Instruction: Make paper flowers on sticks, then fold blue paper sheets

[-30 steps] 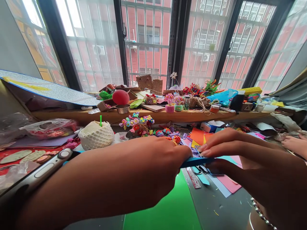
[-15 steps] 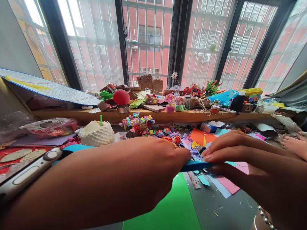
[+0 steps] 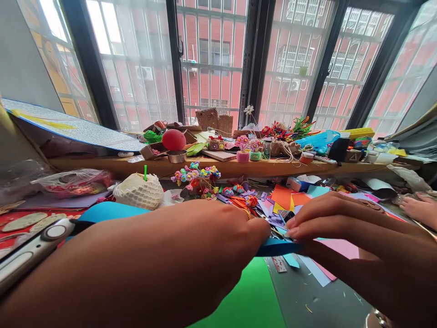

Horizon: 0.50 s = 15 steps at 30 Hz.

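Observation:
A blue paper strip (image 3: 278, 247) stretches between my two hands above the table. My left hand (image 3: 225, 246) reaches across the view with its fingers curled, pinching the strip near its fingertips; a watch is on that wrist. More blue paper (image 3: 111, 210) shows behind the left wrist. My right hand (image 3: 344, 232) grips the strip's right end between thumb and fingers, although the thumb is partly hidden. A green sheet (image 3: 249, 296) lies on the table below the hands.
Scissors and coloured paper scraps (image 3: 285, 198) lie behind my hands. A white netted coconut (image 3: 138, 191) with a green straw stands left of crochet flowers (image 3: 196, 175). A red balloon (image 3: 173, 140) rests on the cluttered windowsill. Another person's hand (image 3: 418, 207) shows at right.
The blue strip between my hands sits slightly lower and shows a wider face. More blue paper is visible behind my left wrist. Both hands keep their hold.

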### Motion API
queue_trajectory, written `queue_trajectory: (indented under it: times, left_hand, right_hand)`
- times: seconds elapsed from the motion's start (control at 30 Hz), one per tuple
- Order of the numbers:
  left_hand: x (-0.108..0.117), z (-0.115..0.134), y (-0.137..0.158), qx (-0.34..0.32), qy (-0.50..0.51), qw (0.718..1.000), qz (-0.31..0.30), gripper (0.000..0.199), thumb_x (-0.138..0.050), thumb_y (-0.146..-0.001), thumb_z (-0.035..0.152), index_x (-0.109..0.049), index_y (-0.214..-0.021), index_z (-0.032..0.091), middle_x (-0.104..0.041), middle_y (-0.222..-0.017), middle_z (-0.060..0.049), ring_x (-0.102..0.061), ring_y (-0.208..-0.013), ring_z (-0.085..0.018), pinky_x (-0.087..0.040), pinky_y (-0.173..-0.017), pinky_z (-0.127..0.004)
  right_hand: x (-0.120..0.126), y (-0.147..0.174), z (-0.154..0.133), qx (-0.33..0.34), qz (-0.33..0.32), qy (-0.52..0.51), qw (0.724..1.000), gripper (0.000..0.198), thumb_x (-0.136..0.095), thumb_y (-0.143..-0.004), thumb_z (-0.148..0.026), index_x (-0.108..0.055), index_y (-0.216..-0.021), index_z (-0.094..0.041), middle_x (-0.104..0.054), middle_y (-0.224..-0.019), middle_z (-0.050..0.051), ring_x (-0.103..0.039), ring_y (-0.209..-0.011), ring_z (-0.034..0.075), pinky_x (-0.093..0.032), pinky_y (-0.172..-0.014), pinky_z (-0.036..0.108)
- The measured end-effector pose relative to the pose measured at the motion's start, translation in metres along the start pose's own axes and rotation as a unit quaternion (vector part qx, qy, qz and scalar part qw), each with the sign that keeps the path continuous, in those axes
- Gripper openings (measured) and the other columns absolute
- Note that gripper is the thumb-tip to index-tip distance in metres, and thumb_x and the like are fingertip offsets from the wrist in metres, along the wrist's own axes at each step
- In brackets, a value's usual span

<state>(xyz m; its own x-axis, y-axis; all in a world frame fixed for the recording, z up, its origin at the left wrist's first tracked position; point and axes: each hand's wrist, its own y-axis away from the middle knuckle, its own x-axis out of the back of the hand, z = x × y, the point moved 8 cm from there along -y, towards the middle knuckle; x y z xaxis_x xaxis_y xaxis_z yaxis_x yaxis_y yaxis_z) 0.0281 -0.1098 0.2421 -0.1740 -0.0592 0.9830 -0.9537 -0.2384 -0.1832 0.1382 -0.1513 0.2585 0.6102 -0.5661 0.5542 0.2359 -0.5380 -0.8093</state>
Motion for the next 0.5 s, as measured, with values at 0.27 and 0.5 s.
queue_trajectory:
  times: [0.27, 0.5]
  left_hand:
    - [-0.003, 0.003, -0.002, -0.006, 0.017, 1.0, -0.018, 0.026, -0.038, -0.08, 0.007, -0.056, -0.091, 0.024, -0.059, -0.076, 0.003, -0.053, -0.065, -0.008, -0.039, -0.053, -0.015]
    - [0.0, 0.005, -0.004, -0.015, 0.024, 1.0, -0.011, 0.025, -0.04, -0.079, 0.008, -0.055, -0.09, 0.023, -0.059, -0.074, 0.004, -0.053, -0.065, -0.008, -0.039, -0.058, -0.015]
  right_hand:
    - [-0.001, 0.004, -0.005, 0.028, 0.0, -0.01, 1.0, 0.005, -0.057, -0.077, -0.028, -0.06, -0.076, -0.025, -0.063, -0.074, -0.002, -0.059, -0.067, 0.01, -0.049, -0.058, 0.017]
    - [-0.001, 0.009, 0.002, 0.027, 0.025, 0.005, 0.999, 0.006, -0.054, -0.078, -0.026, -0.058, -0.076, -0.029, -0.063, -0.071, -0.005, -0.059, -0.063, 0.01, -0.05, -0.056, 0.016]
